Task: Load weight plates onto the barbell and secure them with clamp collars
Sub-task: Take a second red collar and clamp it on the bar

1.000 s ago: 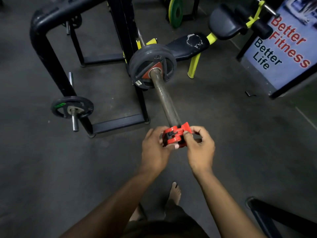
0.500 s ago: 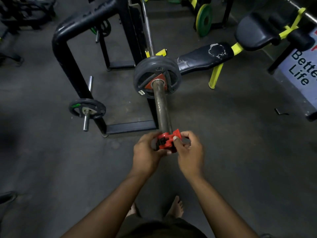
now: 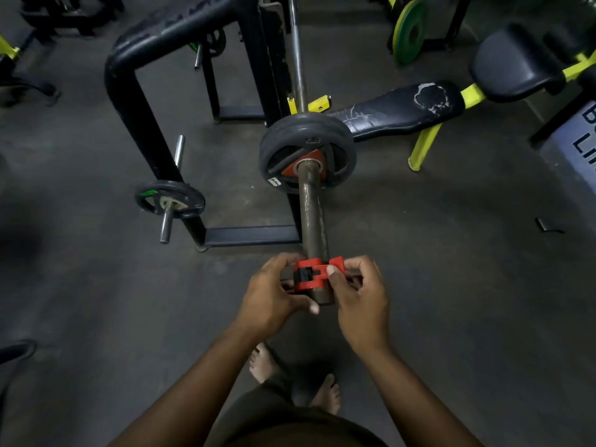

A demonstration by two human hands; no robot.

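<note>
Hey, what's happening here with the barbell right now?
A person is fitting a red clamp collar onto the near end of a barbell sleeve. The left hand and right hand both hold the collar, which sits around the sleeve close to its tip. Black weight plates are already loaded farther up the sleeve, well apart from the collar, so it has not yet been slid against them.
</note>
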